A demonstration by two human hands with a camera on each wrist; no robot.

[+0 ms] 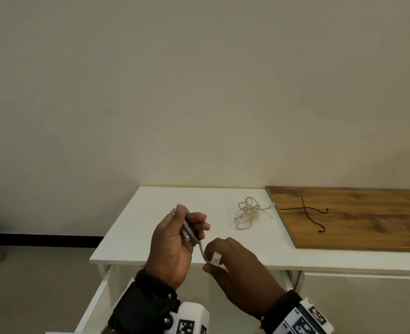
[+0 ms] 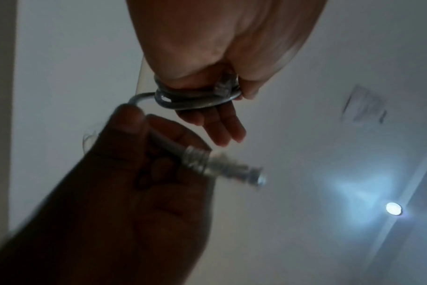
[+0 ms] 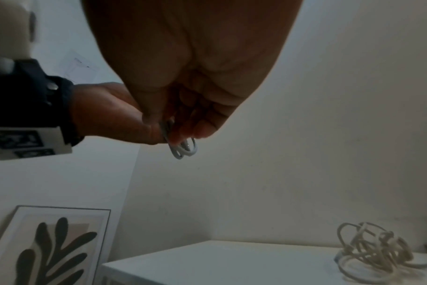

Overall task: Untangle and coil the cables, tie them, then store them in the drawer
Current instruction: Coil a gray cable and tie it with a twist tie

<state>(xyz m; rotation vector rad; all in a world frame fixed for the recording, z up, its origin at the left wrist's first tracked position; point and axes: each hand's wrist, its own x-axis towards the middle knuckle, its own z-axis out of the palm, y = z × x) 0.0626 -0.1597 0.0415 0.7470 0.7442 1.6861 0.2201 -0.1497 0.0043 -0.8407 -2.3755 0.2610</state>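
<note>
Above the white table [image 1: 151, 213], my left hand [image 1: 175, 237] grips a small coil of grey cable [image 1: 187, 228], its fingers curled round the loops. The coil's free end runs down to my right hand [image 1: 230, 261], which pinches it just behind the clear connector [image 1: 216, 258]. The left wrist view shows the coil [image 2: 197, 100] under the left palm and the connector [image 2: 227, 167] sticking out of the right hand's fingers. A tangled beige cable [image 1: 247, 213] lies on the table farther right. Two thin black ties [image 1: 306, 210] lie crossed on the wooden board [image 1: 358, 227].
An open white drawer [image 1: 95, 300] stands out below the table's front edge, under my wrists. A framed leaf picture [image 3: 49, 244] leans by the wall to the table's left. The tangled beige cable [image 3: 373, 250] sits near the table's back.
</note>
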